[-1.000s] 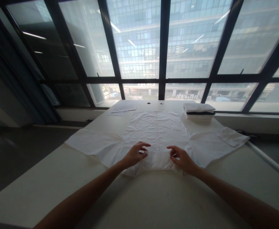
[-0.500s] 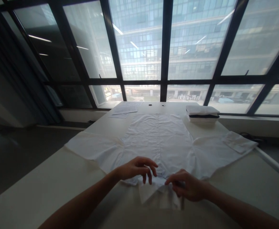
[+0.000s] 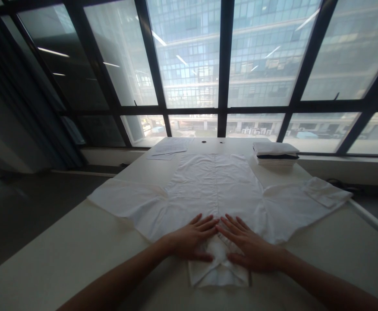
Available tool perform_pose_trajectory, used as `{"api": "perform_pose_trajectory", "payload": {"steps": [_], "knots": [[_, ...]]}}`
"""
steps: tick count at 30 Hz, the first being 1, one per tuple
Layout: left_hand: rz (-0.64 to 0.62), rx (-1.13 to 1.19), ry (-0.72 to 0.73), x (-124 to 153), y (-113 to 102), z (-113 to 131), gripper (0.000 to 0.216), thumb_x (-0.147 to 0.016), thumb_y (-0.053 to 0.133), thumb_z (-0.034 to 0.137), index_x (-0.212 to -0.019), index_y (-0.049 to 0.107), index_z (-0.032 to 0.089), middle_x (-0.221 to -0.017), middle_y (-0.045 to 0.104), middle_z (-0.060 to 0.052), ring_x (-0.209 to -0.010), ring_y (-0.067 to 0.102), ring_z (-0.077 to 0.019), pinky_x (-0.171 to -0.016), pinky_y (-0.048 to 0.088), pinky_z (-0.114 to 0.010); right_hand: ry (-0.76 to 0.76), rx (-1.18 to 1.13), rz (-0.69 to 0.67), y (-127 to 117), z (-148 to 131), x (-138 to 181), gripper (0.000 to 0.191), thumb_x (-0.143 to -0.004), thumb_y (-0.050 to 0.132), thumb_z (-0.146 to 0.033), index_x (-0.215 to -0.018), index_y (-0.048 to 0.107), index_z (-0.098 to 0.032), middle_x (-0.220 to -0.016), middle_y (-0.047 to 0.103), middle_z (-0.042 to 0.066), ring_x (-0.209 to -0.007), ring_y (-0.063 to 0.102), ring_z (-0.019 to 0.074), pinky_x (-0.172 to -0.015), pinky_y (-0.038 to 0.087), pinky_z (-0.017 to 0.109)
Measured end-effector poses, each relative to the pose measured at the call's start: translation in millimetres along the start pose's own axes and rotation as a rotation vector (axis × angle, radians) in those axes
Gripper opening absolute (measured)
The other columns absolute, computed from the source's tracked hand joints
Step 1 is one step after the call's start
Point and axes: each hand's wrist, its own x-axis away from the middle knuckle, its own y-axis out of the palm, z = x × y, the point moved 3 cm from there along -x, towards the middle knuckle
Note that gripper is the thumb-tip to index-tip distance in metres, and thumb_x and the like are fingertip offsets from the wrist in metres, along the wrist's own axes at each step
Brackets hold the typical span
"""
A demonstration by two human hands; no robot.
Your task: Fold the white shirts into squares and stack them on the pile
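Observation:
A white shirt (image 3: 189, 185) lies spread front up on the table, sleeves out to both sides and its collar end (image 3: 219, 274) towards me. My left hand (image 3: 193, 237) rests flat on the shirt just left of the button line, fingers spread. On the other side of that line my right hand (image 3: 247, 246) lies flat too, fingers apart and pointing away from me. The two hands' index fingertips almost meet near the top of the placket. Between the thumbs, part of the collar area shows, with the rest hidden under my palms.
The white table (image 3: 62, 242) reaches to the windows. At the back right sits a stack of folded garments (image 3: 275, 154), white with a dark layer. Paper sheets (image 3: 168, 148) lie at the back left. A pale rail (image 3: 372, 222) runs along the right edge.
Both hands have gone from curled fingers at the collar to lying flat on the upper shirt front. The collar end now lies flatter and more even.

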Motion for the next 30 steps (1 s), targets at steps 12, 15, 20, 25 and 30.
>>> {"api": "perform_pose_trajectory", "payload": {"steps": [12, 15, 20, 25, 30], "knots": [[0.286, 0.058, -0.104, 1.3, -18.6, -12.7, 0.049, -0.104, 0.048, 0.047, -0.151, 0.051, 0.031, -0.155, 0.05, -0.004, -0.147, 0.041, -0.0233, -0.125, 0.026, -0.045, 0.201, -0.203, 0.375, -19.0, 18.5, -10.2, 0.051, -0.107, 0.033, -0.049, -0.141, 0.063, -0.025, -0.141, 0.064, 0.012, -0.136, 0.054, 0.028, -0.116, 0.039, 0.051], [0.333, -0.08, -0.158, -4.0, -9.1, -29.1, 0.053, -0.104, 0.048, 0.047, -0.155, 0.045, 0.03, -0.163, 0.038, -0.005, -0.154, 0.028, -0.0264, -0.126, 0.02, -0.05, 0.208, -0.05, 0.552, -20.3, 31.7, -17.5, 0.049, -0.105, 0.039, -0.043, -0.144, 0.06, -0.021, -0.152, 0.053, 0.013, -0.145, 0.043, 0.0269, -0.119, 0.035, 0.05], [0.235, -0.218, -0.198, -4.1, 5.4, -52.9, 0.062, -0.103, 0.044, 0.056, -0.16, 0.031, 0.035, -0.168, 0.022, -0.005, -0.156, 0.015, -0.0323, -0.125, 0.013, -0.058, 0.27, 0.194, 0.286, -4.0, 52.5, -19.4, 0.058, -0.103, 0.043, -0.044, -0.156, 0.043, -0.022, -0.167, 0.027, 0.012, -0.156, 0.017, 0.0279, -0.124, 0.018, 0.054], [0.257, -0.266, -0.326, 6.5, -5.5, -80.7, 0.058, -0.107, 0.031, 0.056, -0.16, 0.034, 0.032, -0.167, 0.026, -0.005, -0.156, 0.018, -0.0305, -0.125, 0.014, -0.057, 0.456, 0.265, 0.233, -7.0, 78.1, -12.7, 0.061, -0.104, 0.035, -0.045, -0.159, 0.037, -0.019, -0.168, 0.024, 0.013, -0.156, 0.019, 0.0283, -0.123, 0.018, 0.052], [0.322, -0.336, -0.472, 22.8, -20.4, -129.4, 0.057, -0.108, 0.027, 0.051, -0.158, 0.039, 0.027, -0.166, 0.03, -0.007, -0.154, 0.024, -0.0304, -0.123, 0.023, -0.054, 0.583, 0.329, 0.285, -16.9, 104.4, -5.4, 0.061, -0.104, 0.035, -0.044, -0.157, 0.04, -0.014, -0.166, 0.028, 0.016, -0.155, 0.022, 0.0305, -0.122, 0.021, 0.05]]}}
